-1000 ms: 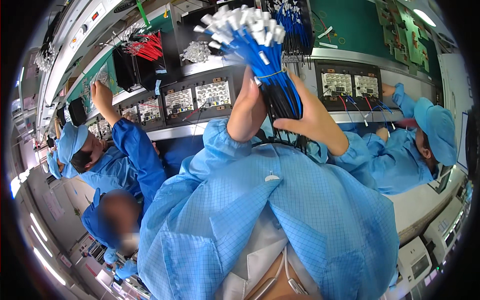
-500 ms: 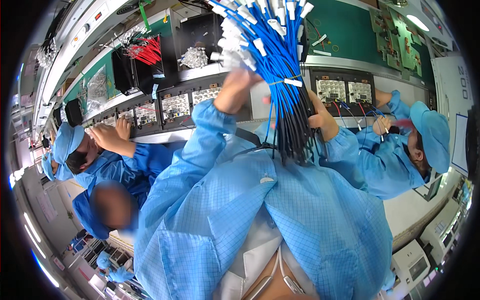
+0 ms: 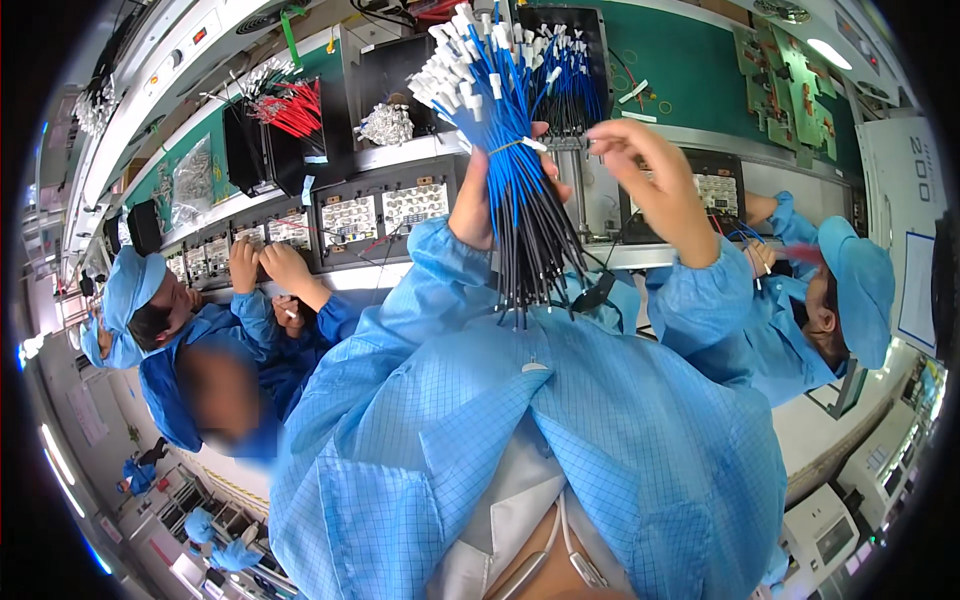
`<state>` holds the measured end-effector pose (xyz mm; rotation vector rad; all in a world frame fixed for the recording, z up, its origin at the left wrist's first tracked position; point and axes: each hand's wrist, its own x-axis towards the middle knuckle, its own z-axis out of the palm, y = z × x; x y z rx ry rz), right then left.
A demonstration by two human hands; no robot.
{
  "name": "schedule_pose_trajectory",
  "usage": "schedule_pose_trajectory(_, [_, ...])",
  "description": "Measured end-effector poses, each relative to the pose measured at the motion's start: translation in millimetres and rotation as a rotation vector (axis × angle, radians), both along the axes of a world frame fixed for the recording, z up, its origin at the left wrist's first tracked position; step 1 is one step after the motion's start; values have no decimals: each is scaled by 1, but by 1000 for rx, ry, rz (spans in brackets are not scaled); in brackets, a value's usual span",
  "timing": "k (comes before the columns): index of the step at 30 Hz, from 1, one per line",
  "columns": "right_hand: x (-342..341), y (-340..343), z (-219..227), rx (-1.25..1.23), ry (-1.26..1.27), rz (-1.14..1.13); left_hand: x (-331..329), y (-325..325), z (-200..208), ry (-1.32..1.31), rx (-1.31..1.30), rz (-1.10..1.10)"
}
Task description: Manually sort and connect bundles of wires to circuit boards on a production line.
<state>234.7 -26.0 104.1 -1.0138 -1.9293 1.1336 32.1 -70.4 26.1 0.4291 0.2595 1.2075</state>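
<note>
Gripping the bundle [image 3: 517, 178] near its middle, the left hand [image 3: 472, 208] shows on its left edge, with fingertips [image 3: 562, 186] curling out past the right edge; the fingers are closed around the leads. Just above that grip sits a thin band [image 3: 507, 146]. From the hold, the bundle's long axis runs close to upright, leaning: white connectors [image 3: 452, 78] fan out to the upper left, black ends [image 3: 530, 258] hang down toward the wearer's chest.

Off to the right, apart from the bundle, is the right hand [image 3: 662, 185], its fingers loosely bent and spread, nothing visible between them, pointing left; the bundle lies to their left, so the left hand is the nearer. Beyond, past the connectors, stands a black bin [image 3: 598, 28] of similar blue leads; board frames [image 3: 392, 212] lie to the left.
</note>
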Motion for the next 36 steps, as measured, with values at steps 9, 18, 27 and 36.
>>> schedule_pose_trajectory(9, [-41, 7, -4, 64, -115, 224, -3, -7, 2, 112, -134, -163])
schedule_pose_trajectory(18, [-9, -5, 7, -258, -68, 362, -7, -3, -7, 88, -219, 35])
schedule_pose_trajectory(27, [-11, -13, 28, -595, 252, 203, -5, 8, -14, 130, -314, -7])
schedule_pose_trajectory(36, [-51, 33, 28, -601, 610, 244, 1, 29, -18, 206, -179, -126])
